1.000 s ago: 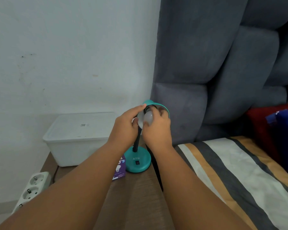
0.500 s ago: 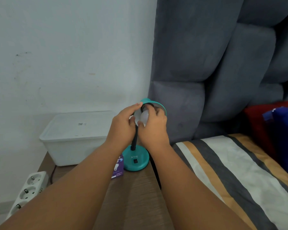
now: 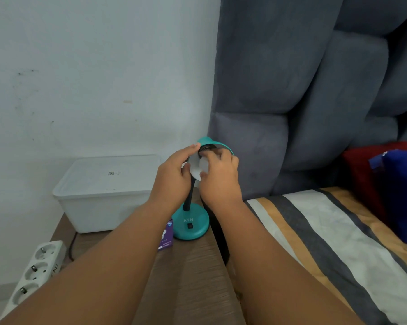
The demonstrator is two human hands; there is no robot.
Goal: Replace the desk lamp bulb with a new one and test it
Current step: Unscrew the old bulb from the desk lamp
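Note:
A small teal desk lamp stands on the wooden bedside table, with its round base and black switch facing me. Its shade is tipped toward me. My left hand grips the left rim of the shade. My right hand holds a white bulb in its fingertips at the mouth of the shade, just below the dark socket. A purple bulb box stands beside the lamp base, partly hidden by my left forearm.
A white lidded plastic box sits at the back of the table against the wall. A white power strip lies at the table's left edge. A striped bed and grey padded headboard border the right.
The bulb has come slightly out of the socket and lower in my right hand's fingers, so the dark socket shows. Both hands stay at the shade.

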